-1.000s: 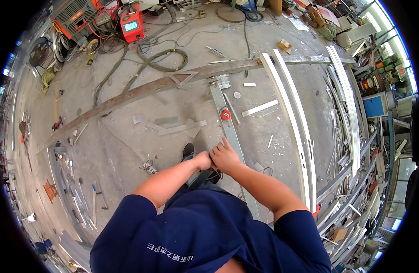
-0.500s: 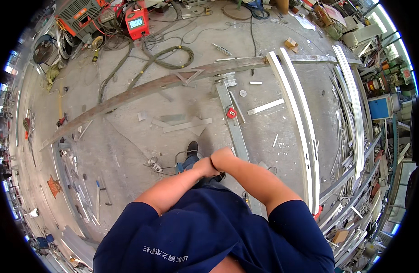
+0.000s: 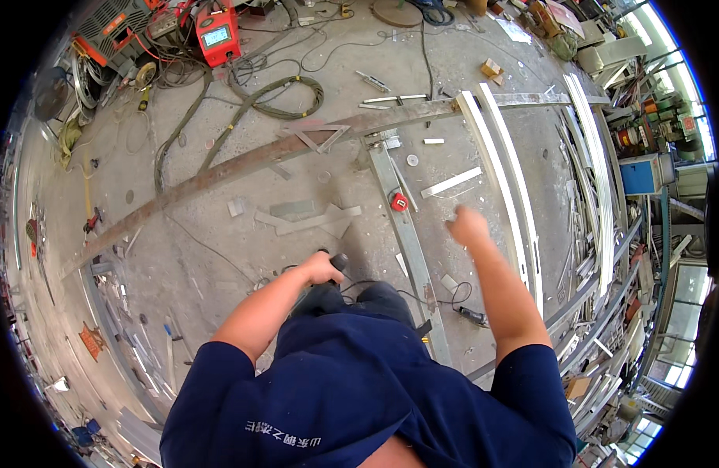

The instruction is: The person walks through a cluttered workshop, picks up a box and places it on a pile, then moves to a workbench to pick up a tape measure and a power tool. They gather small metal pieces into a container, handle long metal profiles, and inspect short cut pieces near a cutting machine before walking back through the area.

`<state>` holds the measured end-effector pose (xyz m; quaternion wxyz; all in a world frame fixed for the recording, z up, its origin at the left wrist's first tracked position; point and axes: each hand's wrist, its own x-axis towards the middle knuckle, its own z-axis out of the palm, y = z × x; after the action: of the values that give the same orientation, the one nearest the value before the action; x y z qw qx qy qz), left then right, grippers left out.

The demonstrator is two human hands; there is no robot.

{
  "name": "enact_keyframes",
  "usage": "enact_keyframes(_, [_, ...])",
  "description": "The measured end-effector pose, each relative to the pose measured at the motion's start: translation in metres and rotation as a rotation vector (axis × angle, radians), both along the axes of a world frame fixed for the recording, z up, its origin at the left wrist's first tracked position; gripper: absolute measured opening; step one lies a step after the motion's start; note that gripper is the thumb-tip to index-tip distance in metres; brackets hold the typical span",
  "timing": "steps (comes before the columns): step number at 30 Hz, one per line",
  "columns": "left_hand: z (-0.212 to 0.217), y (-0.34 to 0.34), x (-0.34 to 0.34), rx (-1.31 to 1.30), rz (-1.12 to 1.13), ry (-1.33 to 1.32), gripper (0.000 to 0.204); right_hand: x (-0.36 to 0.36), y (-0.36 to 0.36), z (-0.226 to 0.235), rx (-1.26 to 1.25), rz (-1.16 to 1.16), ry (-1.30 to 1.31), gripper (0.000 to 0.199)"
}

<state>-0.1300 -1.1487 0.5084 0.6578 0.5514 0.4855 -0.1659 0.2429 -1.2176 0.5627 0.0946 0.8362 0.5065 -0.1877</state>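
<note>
Left hand (image 3: pixel 322 269) clamped on dark tool handle (image 3: pixel 339 260), close to body above knees; handle's long axis apparently pointing up-right toward flat steel bar (image 3: pixel 406 234), tip blurred. Right hand (image 3: pixel 467 228) raised, empty, fingers loosely apart, over floor between bar and pale curved rails (image 3: pixel 504 195). Red tape measure (image 3: pixel 399 202) lying on bar. Long rusty beam (image 3: pixel 242 164) crossing bar's far end. Black cable (image 3: pixel 445 300) beside right knee.
</note>
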Motion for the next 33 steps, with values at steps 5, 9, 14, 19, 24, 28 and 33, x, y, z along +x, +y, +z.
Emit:
enact_keyframes(5, [-0.012,0.043,-0.049,0.174,-0.009,0.203,0.042,0.047,-0.009,-0.024,-0.033,-0.388,0.204,0.060])
enact_keyframes(9, [-0.043,0.048,-0.090,0.228,0.058,0.313,0.045,0.027,0.019,-0.056,-0.149,-0.215,0.137,0.067])
enact_keyframes(14, [-0.032,0.047,-0.100,0.123,0.106,0.382,0.051,0.024,0.112,-0.134,-0.243,0.017,0.164,0.077])
enact_keyframes(19, [-0.015,0.061,-0.056,-0.125,0.030,0.542,0.051,0.036,0.239,-0.238,-0.293,0.208,0.163,0.078])
enact_keyframes(24, [-0.045,0.050,-0.032,-0.382,0.110,0.562,0.054,0.056,0.335,-0.339,-0.266,0.434,0.167,0.082])
enact_keyframes(28, [-0.053,0.063,-0.009,-0.389,0.153,0.488,0.056,0.066,0.372,-0.394,-0.260,0.585,0.150,0.074])
enact_keyframes(33, [-0.054,0.085,0.011,-0.416,0.036,0.528,0.058,0.063,0.376,-0.423,-0.167,0.500,0.181,0.057])
